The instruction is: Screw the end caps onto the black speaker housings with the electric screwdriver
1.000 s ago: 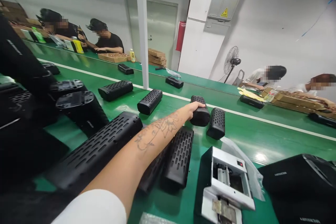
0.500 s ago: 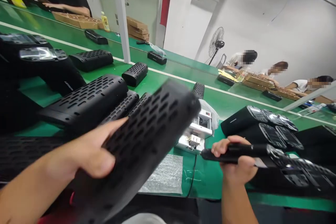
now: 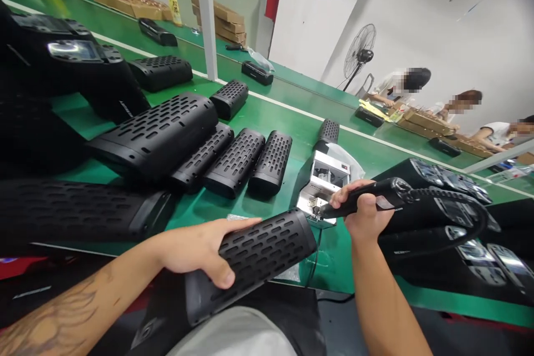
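My left hand (image 3: 200, 247) is closed around a black perforated speaker shell (image 3: 267, 253), holding it at the near edge of the green belt (image 3: 287, 117) over my lap. My right hand (image 3: 365, 214) grips a black electric screwdriver (image 3: 367, 199) with a coiled cord, its tip pointing left toward the shell's far end. Just behind the tip stands a small white machine (image 3: 323, 183).
Several more black perforated shells (image 3: 236, 161) lie in a row on the belt. Black speaker bodies are stacked at left (image 3: 75, 61) and at right (image 3: 442, 206). Other people sit at cardboard boxes (image 3: 425, 122) across the belt. A fan (image 3: 359, 55) stands by the wall.
My left hand picked a shell off the belt, pulled it back and lowered it to the near edge. My right hand came into view with the screwdriver and lifted its tip toward the shell's end.
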A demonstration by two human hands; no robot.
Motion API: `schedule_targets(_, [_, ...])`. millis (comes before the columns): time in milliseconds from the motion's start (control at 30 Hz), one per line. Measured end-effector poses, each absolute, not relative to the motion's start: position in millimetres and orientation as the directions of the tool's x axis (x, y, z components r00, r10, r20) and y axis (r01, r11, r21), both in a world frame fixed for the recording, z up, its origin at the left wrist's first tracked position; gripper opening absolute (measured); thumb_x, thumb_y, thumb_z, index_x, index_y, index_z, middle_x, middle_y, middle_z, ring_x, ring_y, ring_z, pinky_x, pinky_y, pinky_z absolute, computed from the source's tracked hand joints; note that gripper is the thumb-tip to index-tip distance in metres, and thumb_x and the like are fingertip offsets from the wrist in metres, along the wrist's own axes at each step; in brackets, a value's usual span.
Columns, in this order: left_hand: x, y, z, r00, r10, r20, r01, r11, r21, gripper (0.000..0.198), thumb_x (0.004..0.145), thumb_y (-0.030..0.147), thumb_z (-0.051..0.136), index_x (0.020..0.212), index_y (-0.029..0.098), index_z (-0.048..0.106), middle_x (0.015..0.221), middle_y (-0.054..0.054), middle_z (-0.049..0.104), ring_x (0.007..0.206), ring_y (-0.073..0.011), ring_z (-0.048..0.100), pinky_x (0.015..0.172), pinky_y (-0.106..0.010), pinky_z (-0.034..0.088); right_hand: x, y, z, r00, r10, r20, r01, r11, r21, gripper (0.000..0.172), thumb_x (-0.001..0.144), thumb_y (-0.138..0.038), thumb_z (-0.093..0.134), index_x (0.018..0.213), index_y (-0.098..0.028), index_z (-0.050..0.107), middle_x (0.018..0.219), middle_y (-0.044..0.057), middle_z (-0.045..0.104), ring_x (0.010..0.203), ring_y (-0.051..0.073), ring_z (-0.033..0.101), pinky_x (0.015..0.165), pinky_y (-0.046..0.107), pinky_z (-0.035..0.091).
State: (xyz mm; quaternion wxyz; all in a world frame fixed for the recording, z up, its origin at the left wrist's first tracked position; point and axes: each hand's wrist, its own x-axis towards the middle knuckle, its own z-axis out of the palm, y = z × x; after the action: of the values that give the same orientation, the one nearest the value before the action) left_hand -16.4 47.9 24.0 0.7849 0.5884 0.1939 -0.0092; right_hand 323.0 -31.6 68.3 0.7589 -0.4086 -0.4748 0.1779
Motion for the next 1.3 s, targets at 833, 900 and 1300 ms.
schedule_targets(833, [-18, 9, -5, 0.741, 0.650, 0.169, 0.503, -0.704, 0.502, 0.062, 0.110, 0.055, 0.058, 0.165, 0.033, 0.075, 0.157, -0.010, 0.081, 0.130, -0.0399, 0.082, 0.105, -0.056, 0.065, 272, -135, 109, 0.266, 0.826, 0.496, 0.157, 0.471, -0.868, 0.039, 0.111, -0.067, 0.075, 0.103, -0.031, 0.088, 0.061, -0.005, 0.069, 0.042, 0.021, 0.066, 0.049, 0.040, 0.062])
schedule_targets(900, [-19, 9, -6, 0.739, 0.654, 0.160, 0.506, -0.697, 0.508, 0.062, 0.110, 0.055, 0.058, 0.166, 0.035, 0.074, 0.158, -0.009, 0.080, 0.130, -0.0393, 0.082, 0.105, -0.055, 0.065, 272, -133, 104, 0.291, 0.817, 0.497, 0.162, 0.470, -0.868, 0.040, 0.107, -0.070, 0.081, 0.103, -0.031, 0.088, 0.064, -0.005, 0.070, 0.043, 0.021, 0.066, 0.048, 0.042, 0.062])
schedule_targets(1300, [-18, 9, -4, 0.740, 0.654, 0.158, 0.497, -0.689, 0.527, 0.062, 0.110, 0.053, 0.059, 0.167, 0.034, 0.073, 0.158, -0.008, 0.080, 0.132, -0.0381, 0.081, 0.108, -0.054, 0.064, 289, -131, 96, 0.020, 0.850, 0.526, 0.195, 0.512, -0.836, 0.027, 0.120, -0.048, 0.063, 0.122, -0.034, 0.085, 0.063, -0.004, 0.073, 0.043, 0.020, 0.067, 0.055, 0.040, 0.068])
